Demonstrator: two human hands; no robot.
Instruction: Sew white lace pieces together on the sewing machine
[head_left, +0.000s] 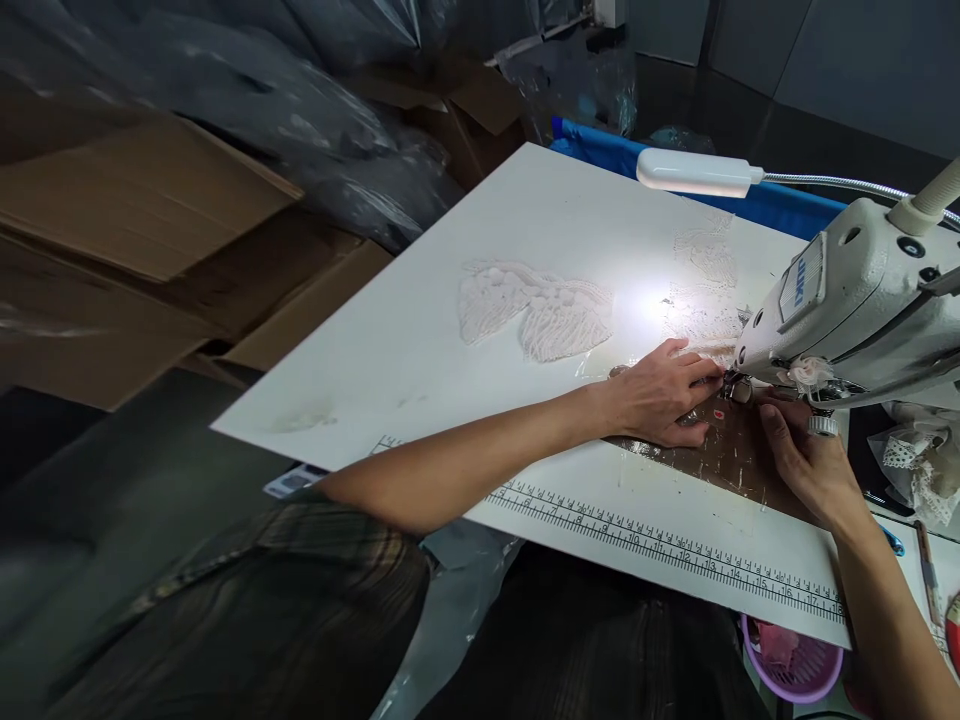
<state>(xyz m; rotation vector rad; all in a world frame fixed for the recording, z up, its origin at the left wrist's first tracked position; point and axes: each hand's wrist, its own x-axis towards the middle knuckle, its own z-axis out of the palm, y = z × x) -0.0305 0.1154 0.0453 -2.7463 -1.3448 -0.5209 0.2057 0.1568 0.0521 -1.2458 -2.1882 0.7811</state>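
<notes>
My left hand (664, 392) rests flat on the white sewing table (420, 340), fingers stretched toward the presser foot (737, 388) of a white sewing machine (847, 300). It presses down a thin lace strip (701, 352) that runs under the foot. My right hand (802, 455), with a ring on one finger, lies on the brown worn patch (731, 455) just in front of the needle, fingers curled at the foot; what they pinch is hidden.
A pile of pale lace pieces (536, 308) lies on the table's middle. A gooseneck lamp (697, 172) lights the work. A ruler strip (675, 545) runs along the front edge. Cardboard boxes (150, 220) and plastic bags stand left; a purple basket (799, 665) hangs below.
</notes>
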